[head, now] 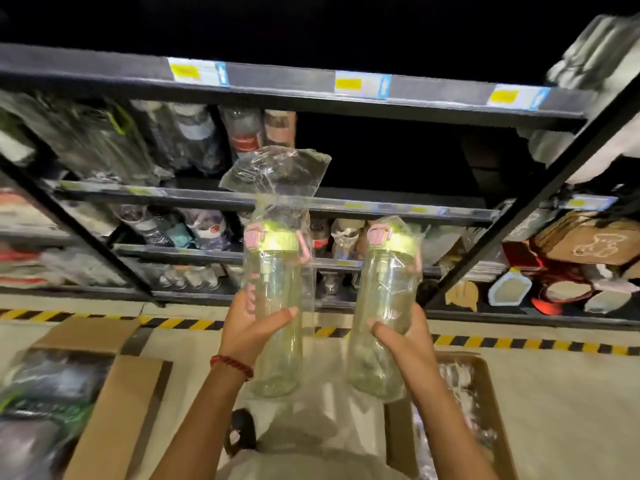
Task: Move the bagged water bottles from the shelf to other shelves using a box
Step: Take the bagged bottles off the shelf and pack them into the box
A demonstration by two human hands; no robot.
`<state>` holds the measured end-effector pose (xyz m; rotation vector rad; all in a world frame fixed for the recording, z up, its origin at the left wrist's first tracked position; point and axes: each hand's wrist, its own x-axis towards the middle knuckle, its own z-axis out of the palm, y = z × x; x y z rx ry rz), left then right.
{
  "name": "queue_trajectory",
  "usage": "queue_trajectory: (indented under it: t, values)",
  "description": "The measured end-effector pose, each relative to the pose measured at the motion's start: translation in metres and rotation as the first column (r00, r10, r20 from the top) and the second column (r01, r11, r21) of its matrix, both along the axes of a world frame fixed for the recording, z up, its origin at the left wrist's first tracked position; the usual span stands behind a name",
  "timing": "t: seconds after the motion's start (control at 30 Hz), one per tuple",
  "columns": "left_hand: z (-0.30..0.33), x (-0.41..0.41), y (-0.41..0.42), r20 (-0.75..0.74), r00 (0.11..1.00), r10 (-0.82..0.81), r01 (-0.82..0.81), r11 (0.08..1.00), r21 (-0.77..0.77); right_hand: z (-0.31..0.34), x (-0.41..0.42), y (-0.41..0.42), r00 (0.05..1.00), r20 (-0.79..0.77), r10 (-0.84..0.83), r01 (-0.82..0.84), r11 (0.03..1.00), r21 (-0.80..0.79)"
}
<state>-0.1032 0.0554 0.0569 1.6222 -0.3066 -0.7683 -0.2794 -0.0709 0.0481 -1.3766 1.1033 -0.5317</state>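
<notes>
A person stands facing a dark metal shelving unit (311, 95) and holds up two bagged water bottles, one in each hand. The left hand (251, 329) is curled round the lower half of the left bottle (275, 306), thumb across its front. This bottle is clear and greenish, with a pale green lid and pink clasp, sealed in a clear plastic bag whose loose top sticks up above the lid. A red cord bracelet (232, 365) circles the left wrist. The right hand (403, 337) grips the right bottle (386, 306) in the same way, thumb across the front; it is the same kind of bottle, also bagged. Both bottles are upright, side by side and apart, in the air in front of the shelves.

The shelves behind carry more wrapped bottles, blurred, mostly toward the left; yellow and white labels (362, 84) run along the front edge of the top shelf. On the floor, a yellow and black striped line (519, 342) runs along the foot of the shelving. An open cardboard box (485, 393) sits on the floor below the right hand, holding clear-wrapped items. Another open cardboard box (114, 410) sits at lower left with dark packaged goods inside.
</notes>
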Motion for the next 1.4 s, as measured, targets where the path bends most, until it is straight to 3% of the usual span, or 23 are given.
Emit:
queue_trajectory:
  t: [0.4, 0.6, 0.9, 1.17, 1.4]
  values:
    - [-0.011, 0.175, 0.071, 0.077, 0.974, 0.214, -0.214, 0.977, -0.001, -0.011, 0.193, 0.073, 0.987, 0.037, 0.159, -0.159, 0.987, 0.005]
    - [-0.021, 0.243, 0.036, 0.111, 0.986, 0.123, -0.122, 0.992, -0.014, -0.018, 0.262, 0.033, 0.983, -0.024, 0.183, -0.184, 0.982, -0.046]
    - [-0.074, 0.317, -0.038, 0.136, 0.958, 0.251, -0.245, 0.968, -0.06, -0.066, 0.342, -0.051, 0.978, 0.027, 0.208, -0.205, 0.973, -0.104]
    - [-0.091, 0.362, -0.074, 0.138, 0.895, 0.425, -0.376, 0.883, -0.28, -0.09, 0.404, -0.085, 0.961, 0.245, 0.131, -0.103, 0.987, -0.124]
    - [-0.097, 0.407, -0.091, 0.119, 0.848, 0.516, -0.422, 0.794, -0.438, -0.093, 0.453, -0.09, 0.936, 0.348, -0.059, 0.094, 0.992, -0.084]
